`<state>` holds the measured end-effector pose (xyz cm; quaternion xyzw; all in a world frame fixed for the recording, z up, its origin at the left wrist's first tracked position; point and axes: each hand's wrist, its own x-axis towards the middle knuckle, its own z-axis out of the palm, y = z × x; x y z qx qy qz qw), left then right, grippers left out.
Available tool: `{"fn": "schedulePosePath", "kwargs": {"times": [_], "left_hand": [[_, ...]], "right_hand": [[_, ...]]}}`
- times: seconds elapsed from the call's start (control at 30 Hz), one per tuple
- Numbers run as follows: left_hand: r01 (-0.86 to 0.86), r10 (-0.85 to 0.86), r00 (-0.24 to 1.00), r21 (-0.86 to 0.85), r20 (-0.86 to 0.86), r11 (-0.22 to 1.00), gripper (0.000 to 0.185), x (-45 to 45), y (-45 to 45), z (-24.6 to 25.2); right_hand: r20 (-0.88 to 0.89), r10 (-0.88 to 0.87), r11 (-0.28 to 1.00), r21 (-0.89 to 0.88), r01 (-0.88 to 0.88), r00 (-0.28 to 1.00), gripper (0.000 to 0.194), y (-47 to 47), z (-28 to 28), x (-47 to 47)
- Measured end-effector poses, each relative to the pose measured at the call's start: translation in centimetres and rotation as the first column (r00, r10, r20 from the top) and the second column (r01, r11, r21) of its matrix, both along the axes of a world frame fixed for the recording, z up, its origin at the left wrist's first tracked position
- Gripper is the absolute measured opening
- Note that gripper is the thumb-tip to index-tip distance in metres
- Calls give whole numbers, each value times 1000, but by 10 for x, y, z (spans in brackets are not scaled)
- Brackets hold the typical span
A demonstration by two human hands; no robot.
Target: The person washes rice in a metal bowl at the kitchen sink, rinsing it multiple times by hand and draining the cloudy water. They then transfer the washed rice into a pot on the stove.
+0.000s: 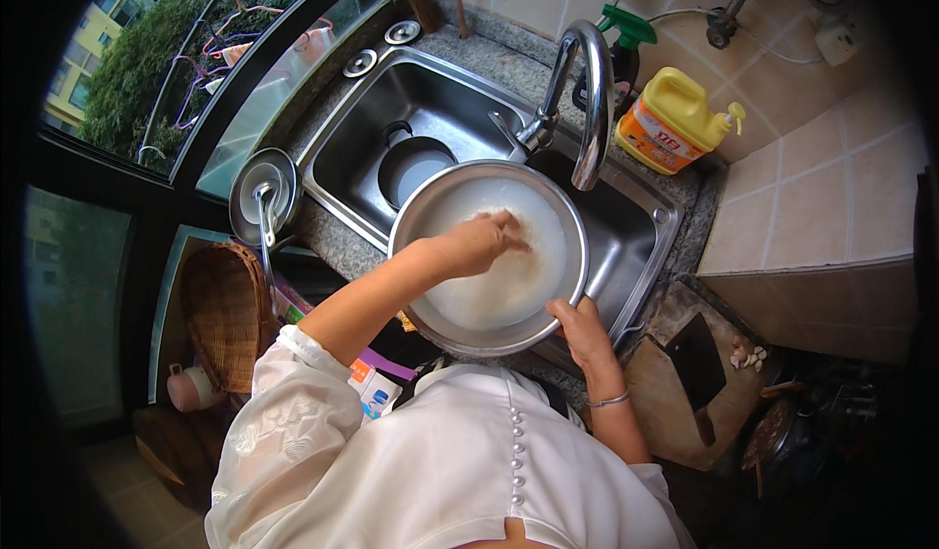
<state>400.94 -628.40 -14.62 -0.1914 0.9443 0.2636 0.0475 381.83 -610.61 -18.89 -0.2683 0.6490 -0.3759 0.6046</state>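
Observation:
A wide stainless steel basin (499,340) of cloudy whitish water (469,300) sits over the divider and near edge of a double sink. My left hand (488,242) reaches into it with curled fingers at the water; the murk hides whether they hold anything. A brownish patch shows in the water beside the fingertips. My right hand (583,329), with a bracelet on its wrist, grips the basin's lower right rim, thumb over the edge. In the left sink bowl (352,160) stands a dark pot (418,171) with liquid in it.
A chrome faucet (587,102) arches just beyond the basin. Behind it stand a yellow detergent jug (664,120) and a green-topped spray bottle (623,36). Stacked metal bowls with ladles (264,190) and a wicker basket (224,314) are left. A cleaver (693,362) lies on a board (660,402) right.

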Motion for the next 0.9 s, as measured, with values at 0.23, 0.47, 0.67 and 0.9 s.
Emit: {"fn": "schedulePosePath", "kwargs": {"times": [0.23, 0.47, 0.67, 0.9], "left_hand": [[-398, 422, 872, -140, 247, 906, 60, -3, -12, 1], [-388, 317, 853, 97, 416, 917, 69, -15, -6, -29], [-290, 206, 844, 97, 495, 952, 63, -15, 34, -14], [-69, 0, 923, 167, 385, 984, 57, 15, 74, 8]], "right_hand": [[2, -16, 1000, -4, 16, 1000, 32, 0, 5, 1], [-52, -128, 990, -72, 125, 990, 26, 2, -9, 6], [24, -147, 984, -98, 148, 989, 31, 1, -2, 8], [-21, -122, 989, -91, 120, 992, 30, 1, -7, 5]]}}
